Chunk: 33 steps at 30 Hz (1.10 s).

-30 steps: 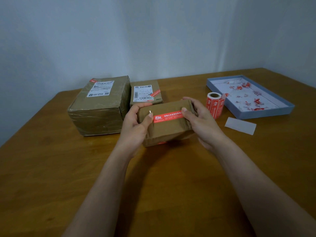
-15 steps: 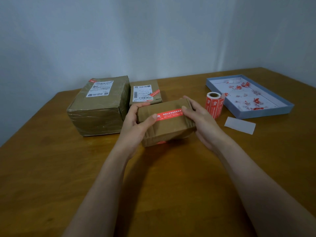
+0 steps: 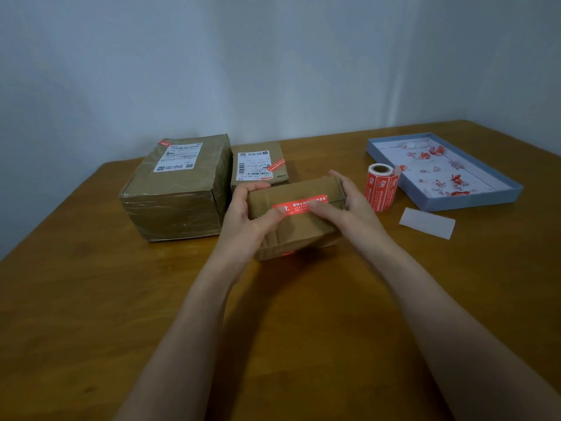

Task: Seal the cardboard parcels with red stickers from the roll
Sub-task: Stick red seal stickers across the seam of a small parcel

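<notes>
A small brown cardboard parcel [image 3: 299, 229] is tilted up off the wooden table between both hands. A red sticker [image 3: 299, 205] with white print lies along its top edge. My left hand [image 3: 246, 223] grips the parcel's left end, thumb pressed on the sticker's left part. My right hand [image 3: 346, 208] holds the right end, its thumb pressed on the sticker's middle. The roll of red stickers [image 3: 382, 186] stands upright just right of my right hand. Another red patch shows at the parcel's lower front edge.
A large taped parcel [image 3: 179, 189] and a flat parcel [image 3: 258, 164] with labels sit behind, to the left. A shallow blue tray [image 3: 473, 202] holding red and white paper scraps lies at the right. A white backing strip [image 3: 426, 222] lies in front of the tray.
Both thumbs have slid inward along the red sticker, toward its middle. The parcel has tipped a little more toward me and stays between the hands.
</notes>
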### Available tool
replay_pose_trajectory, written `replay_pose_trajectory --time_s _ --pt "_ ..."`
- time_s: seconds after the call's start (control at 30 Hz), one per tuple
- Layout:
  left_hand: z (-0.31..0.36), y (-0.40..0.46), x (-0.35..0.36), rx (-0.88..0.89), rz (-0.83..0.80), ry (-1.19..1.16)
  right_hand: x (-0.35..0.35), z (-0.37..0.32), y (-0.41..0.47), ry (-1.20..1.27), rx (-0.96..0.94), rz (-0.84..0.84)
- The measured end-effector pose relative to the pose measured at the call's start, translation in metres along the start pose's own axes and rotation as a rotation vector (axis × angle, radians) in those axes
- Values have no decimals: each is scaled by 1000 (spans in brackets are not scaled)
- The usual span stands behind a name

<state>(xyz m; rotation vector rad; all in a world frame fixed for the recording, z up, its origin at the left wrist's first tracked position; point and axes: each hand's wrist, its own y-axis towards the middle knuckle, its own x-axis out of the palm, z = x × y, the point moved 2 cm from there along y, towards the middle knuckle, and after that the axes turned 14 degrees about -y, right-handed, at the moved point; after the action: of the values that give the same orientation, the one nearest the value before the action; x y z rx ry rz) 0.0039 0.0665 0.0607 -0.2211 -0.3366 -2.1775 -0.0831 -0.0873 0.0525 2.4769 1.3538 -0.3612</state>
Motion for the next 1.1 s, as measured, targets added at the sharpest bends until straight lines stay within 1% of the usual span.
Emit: replay_pose_trajectory --time_s 0.07,0.13,0.5,0.63,0.87,1.0,1.1 --pt "-3 0 1 35 33 55 5 -2 -2 -71 -27 89" --pt "-4 0 2 47 35 91 7 0 -3 -65 -46 125" --pt "-5 5 -2 42 35 151 5 3 0 -22 -32 98" --pt "-5 5 -2 30 33 147 4 3 0 -11 -20 72" --pt "0 3 -3 -54 -41 11 -1 2 2 80 -15 -33" --pt "0 3 -5 -61 -24 -8 -6 6 4 145 -6 -114" --pt "2 3 -8 -61 9 -46 -7 7 5 169 0 -125"
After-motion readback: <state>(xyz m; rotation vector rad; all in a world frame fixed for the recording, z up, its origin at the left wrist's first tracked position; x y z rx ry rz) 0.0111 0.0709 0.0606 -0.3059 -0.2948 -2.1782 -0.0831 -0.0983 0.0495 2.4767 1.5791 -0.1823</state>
